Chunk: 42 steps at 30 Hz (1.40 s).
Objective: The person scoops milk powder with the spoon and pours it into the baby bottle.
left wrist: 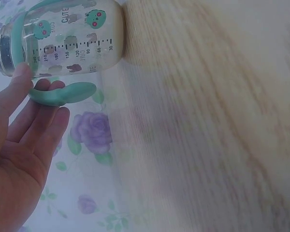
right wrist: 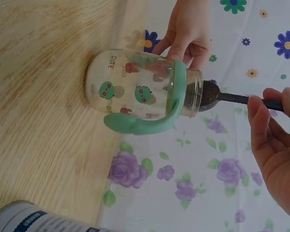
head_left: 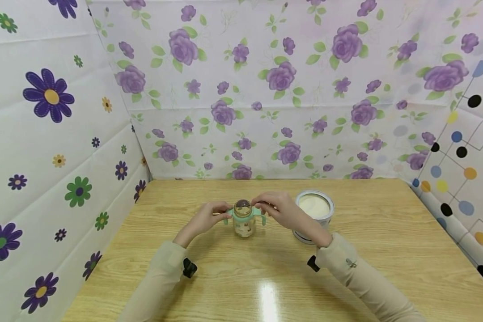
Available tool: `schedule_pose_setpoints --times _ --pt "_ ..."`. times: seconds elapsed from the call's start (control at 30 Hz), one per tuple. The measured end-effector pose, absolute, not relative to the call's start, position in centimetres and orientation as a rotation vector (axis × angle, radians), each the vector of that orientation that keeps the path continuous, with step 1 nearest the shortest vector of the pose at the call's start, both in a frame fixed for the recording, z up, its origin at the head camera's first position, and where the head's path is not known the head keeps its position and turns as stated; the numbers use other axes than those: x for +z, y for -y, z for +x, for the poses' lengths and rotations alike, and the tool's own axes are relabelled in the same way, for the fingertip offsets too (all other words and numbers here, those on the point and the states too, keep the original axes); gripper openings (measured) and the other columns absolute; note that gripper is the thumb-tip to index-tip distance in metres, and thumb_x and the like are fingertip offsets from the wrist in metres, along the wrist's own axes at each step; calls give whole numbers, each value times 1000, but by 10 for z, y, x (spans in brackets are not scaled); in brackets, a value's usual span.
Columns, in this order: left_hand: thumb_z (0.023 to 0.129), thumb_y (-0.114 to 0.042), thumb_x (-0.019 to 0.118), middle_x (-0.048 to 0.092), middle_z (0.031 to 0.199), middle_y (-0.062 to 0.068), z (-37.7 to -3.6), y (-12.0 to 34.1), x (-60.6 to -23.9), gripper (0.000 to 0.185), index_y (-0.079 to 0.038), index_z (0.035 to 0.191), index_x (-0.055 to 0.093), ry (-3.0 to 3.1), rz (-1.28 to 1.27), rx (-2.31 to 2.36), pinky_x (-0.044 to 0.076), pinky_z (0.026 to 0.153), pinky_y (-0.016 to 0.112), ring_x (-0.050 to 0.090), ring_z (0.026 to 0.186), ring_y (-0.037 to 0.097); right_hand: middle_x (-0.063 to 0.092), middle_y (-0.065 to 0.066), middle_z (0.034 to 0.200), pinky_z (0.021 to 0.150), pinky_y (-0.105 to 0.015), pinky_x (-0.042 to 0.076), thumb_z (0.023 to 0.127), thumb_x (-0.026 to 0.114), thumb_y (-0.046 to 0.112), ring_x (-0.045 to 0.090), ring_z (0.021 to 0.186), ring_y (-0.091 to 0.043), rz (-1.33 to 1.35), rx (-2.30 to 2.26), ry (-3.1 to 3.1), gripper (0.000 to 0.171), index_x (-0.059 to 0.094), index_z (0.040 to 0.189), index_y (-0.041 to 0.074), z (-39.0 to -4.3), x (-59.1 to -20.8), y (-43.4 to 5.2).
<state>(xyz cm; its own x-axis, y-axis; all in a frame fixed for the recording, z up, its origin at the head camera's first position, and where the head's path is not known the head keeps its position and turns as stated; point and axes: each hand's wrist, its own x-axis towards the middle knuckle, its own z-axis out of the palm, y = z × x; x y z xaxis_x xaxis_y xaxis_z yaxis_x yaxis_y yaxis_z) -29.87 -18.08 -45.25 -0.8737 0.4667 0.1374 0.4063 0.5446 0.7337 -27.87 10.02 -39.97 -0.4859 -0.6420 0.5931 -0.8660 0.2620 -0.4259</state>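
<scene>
Head view, left to right: the left hand (head_left: 206,216) has thumb and fingers around one handle of a clear, mint-green-handled bottle (head_left: 244,227), upright on the pale wooden worktop (head_left: 370,273); probably light, stiff and slick-walled, best held by its handles. At its mouth sits the bowl of a dark, thin-handled spoon (right wrist: 237,98), pinched by the right hand (head_left: 281,208). The bottle's contents are unclear; rightmost, a round white-and-blue tin (head_left: 325,222) holds cream-coloured powder (head_left: 313,205).

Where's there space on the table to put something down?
A wide bare patch of table lies between the can and dotted cloth. There's also room between the left sleeve and daisy cloth. It's crowded at the bottle, where the left hand, right hand and spoon are.
</scene>
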Motion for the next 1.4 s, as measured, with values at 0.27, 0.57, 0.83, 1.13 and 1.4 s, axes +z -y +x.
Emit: schedule_pose_setpoints --times 0.27,0.57,0.83,1.13,1.4 --pt "92 -19 66 68 117 8 -299 181 -452 29 -12 121 67 -2694 761 1251 56 92 37 65 107 24 69 -5 95 61 -17 52 96 57 5 64 70 -13 1441 980 2181 17 70 107 5 -278 -400 -106" --pt "92 -21 66 68 117 7 -299 181 -452 30 -13 121 67 -2692 776 1245 55 93 38 65 108 24 70 -3 94 61 -19 53 97 56 7 61 71 -6 1391 1065 2201 18 70 110 9 -278 -401 -112" --pt "92 -20 65 68 117 8 -298 181 -452 29 -12 120 68 -2685 781 1261 55 92 38 65 107 24 71 -2 90 57 -18 52 95 58 1 60 68 -3 1356 1111 2137 20 70 109 8 -280 -401 -113" --pt "92 -21 65 68 117 8 -297 181 -454 31 -12 122 67 -2685 778 1274 56 92 37 65 106 24 70 -7 85 52 -22 49 93 57 -5 59 65 -6 1248 1239 2167 21 70 106 4 -277 -406 -109" --pt "92 -17 65 68 117 9 -298 182 -455 29 -11 121 67 -2695 790 1280 56 92 37 66 106 25 69 -10 83 54 -23 49 96 54 -4 57 65 -5 1150 1299 2240 18 70 102 -3 -265 -394 -105"
